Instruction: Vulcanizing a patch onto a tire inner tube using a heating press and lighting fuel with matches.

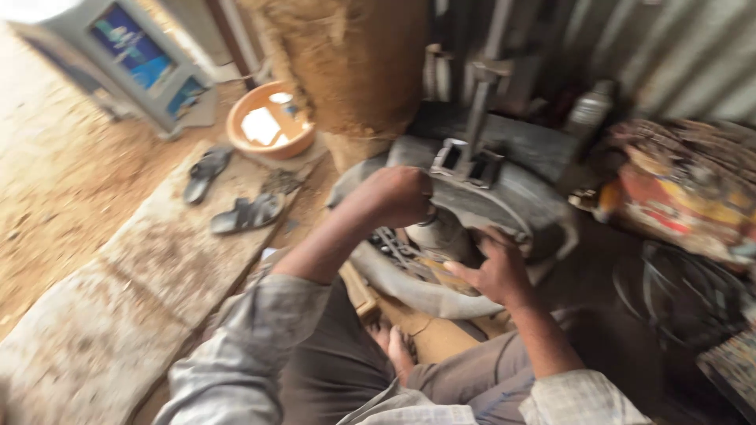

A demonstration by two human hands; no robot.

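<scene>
Down low, the left hand (pixel 402 195) fists over a grey tyre (pixel 441 291); the right hand (pixel 492 271) grips its rim, fingers curled

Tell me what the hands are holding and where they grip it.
Both hands grip a grey rubber tube: the left hand at its upper part, the right hand on its inner edge. Blur hides the fingers.
</scene>
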